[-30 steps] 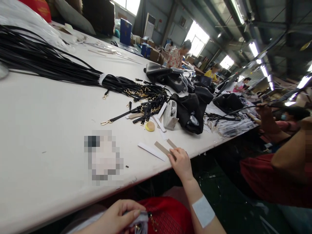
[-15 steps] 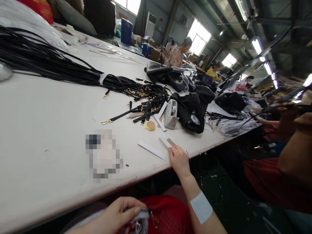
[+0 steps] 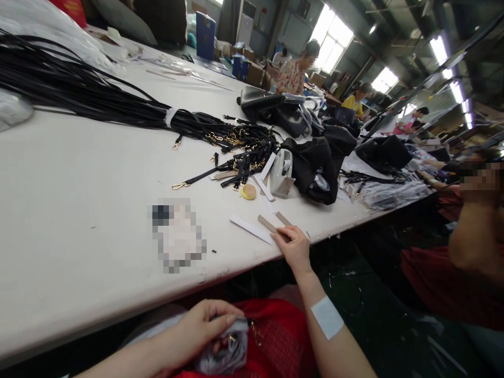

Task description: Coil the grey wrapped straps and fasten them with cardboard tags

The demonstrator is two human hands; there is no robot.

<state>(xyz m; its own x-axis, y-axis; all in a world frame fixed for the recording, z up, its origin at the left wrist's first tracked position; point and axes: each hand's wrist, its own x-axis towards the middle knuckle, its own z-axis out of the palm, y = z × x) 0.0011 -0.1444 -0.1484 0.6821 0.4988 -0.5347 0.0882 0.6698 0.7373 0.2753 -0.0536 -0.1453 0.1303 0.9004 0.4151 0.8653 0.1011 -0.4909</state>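
Note:
My left hand (image 3: 214,323) is closed on a strap wrapped in clear plastic (image 3: 232,349) over my lap, with a gold clasp hanging beside it. At the table's front edge my right hand (image 3: 294,245) has its fingers closed on a grey-brown strip (image 3: 268,224). A second brown strip (image 3: 283,219) lies just beyond these fingers, and a white strip (image 3: 250,230) lies to their left. Farther back are a round yellow-rimmed disc (image 3: 248,191) and a white dispenser-like object (image 3: 281,174).
Black straps with gold clasps (image 3: 240,144) spread across the white table (image 3: 98,210). Black bags (image 3: 315,168) stand behind the dispenser. A blurred-out object (image 3: 179,233) lies left of the strips. A person's arm (image 3: 478,226) is at the right.
My right hand has shifted its grip on the strip, which now shows its grey-brown face. My left hand still holds the wrapped strap. The view has moved slightly.

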